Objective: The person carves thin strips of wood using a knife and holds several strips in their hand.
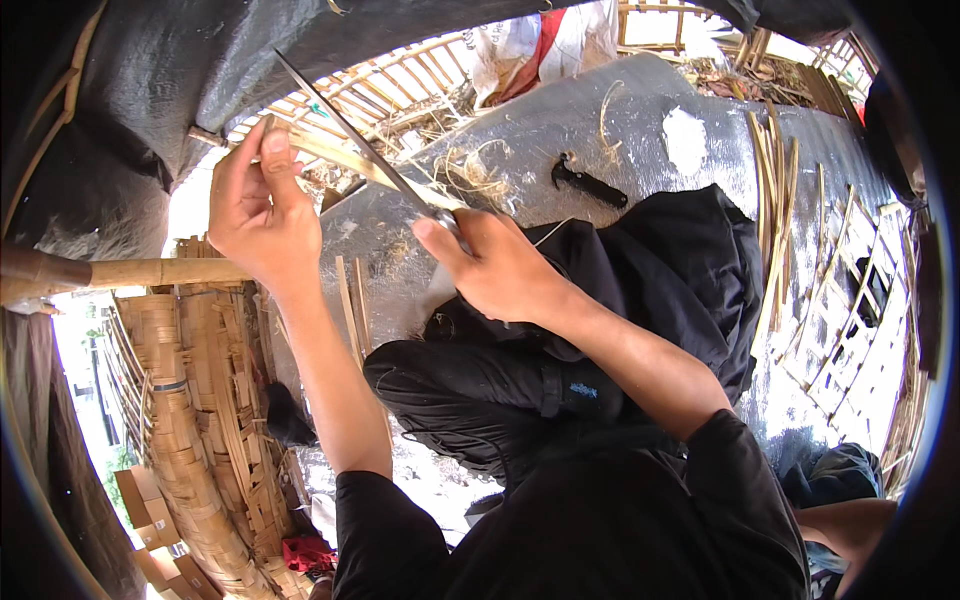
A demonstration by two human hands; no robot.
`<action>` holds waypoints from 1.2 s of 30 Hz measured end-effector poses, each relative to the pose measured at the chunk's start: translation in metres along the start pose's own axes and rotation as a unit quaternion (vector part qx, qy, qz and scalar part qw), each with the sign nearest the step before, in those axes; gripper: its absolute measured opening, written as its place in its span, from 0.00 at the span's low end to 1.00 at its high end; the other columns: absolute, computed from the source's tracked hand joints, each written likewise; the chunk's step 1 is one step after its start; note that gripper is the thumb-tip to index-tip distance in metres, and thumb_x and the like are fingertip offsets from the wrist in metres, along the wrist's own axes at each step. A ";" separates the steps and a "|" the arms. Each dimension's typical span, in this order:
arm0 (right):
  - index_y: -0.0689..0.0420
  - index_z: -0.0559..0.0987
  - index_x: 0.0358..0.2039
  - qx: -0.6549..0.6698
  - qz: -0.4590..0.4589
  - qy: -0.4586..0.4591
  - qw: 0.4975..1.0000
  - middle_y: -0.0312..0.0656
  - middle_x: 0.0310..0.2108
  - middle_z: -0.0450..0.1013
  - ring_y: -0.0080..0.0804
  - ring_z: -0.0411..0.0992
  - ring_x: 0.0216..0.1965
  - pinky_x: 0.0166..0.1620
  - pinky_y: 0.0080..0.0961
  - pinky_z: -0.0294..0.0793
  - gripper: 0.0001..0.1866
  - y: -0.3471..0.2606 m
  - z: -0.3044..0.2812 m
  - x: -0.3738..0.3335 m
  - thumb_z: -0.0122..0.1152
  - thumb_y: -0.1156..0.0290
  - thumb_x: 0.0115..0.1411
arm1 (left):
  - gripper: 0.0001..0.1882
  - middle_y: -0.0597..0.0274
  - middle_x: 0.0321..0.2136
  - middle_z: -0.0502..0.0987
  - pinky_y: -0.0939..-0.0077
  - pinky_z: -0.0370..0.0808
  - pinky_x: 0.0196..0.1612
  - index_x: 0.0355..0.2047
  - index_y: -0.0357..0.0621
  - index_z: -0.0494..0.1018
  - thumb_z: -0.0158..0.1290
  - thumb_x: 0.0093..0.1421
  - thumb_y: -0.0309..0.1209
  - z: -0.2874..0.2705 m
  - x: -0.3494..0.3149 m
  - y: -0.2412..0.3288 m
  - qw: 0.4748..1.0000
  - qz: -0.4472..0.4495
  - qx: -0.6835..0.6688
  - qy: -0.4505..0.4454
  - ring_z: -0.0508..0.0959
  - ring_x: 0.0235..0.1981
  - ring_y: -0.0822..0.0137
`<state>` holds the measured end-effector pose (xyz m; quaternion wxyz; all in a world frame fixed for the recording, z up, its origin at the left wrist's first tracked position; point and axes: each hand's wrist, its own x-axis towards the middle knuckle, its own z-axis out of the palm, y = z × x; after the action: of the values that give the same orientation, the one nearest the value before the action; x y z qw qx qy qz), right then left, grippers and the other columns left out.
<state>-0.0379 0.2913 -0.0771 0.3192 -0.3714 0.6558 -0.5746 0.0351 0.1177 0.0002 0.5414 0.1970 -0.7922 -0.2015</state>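
My left hand [265,205] is raised at the upper left, thumb and fingers pinched on the end of a pale bamboo strip [340,154]. The strip slants down toward my right hand [500,265], which is wrapped round the handle of a long, thin-bladed knife [345,124]. Its dark blade points up and left and crosses over the strip. Whether the right fingers also touch the strip's near end is hidden. Beyond my right hand, curled shavings [478,178] lie on the grey sheet [560,115].
A black hammer-like tool [590,183] lies past my knees. Long bamboo strips [775,215] and an open bamboo lattice [845,310] are at the right. A thick bamboo pole [170,271] and woven bamboo panel [185,400] stand left. Another person's arm [850,525] shows lower right.
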 end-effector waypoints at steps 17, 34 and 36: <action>0.67 0.73 0.32 -0.016 0.024 0.036 0.999 0.56 0.19 0.70 0.54 0.70 0.22 0.31 0.44 0.69 0.27 0.100 0.029 -0.011 0.53 0.50 0.70 | 0.12 0.57 0.34 0.82 0.81 0.80 0.32 0.46 0.33 0.80 0.59 0.66 0.29 0.012 0.004 -0.011 1.000 0.008 0.013 0.021 0.83 0.30 0.71; 0.66 0.76 0.36 -0.032 0.020 0.013 0.999 0.59 0.22 0.73 0.61 0.74 0.28 0.34 0.46 0.71 0.30 0.071 0.025 0.018 0.50 0.46 0.71 | 0.15 0.50 0.36 0.83 0.73 0.87 0.36 0.47 0.26 0.78 0.57 0.67 0.29 0.007 0.005 -0.016 1.000 -0.012 0.000 0.024 0.84 0.35 0.68; 0.68 0.76 0.36 -0.012 0.050 -0.009 0.999 0.61 0.25 0.74 0.61 0.75 0.32 0.37 0.46 0.72 0.32 0.069 0.029 0.020 0.48 0.44 0.71 | 0.15 0.48 0.38 0.82 0.70 0.88 0.37 0.47 0.26 0.77 0.56 0.68 0.28 0.003 0.006 -0.016 1.000 -0.022 0.010 0.015 0.84 0.36 0.67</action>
<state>-0.0319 0.2640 -0.1493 0.3484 -0.3470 0.6773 -0.5471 0.0317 0.1012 -0.0046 0.5468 0.2227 -0.7812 -0.2028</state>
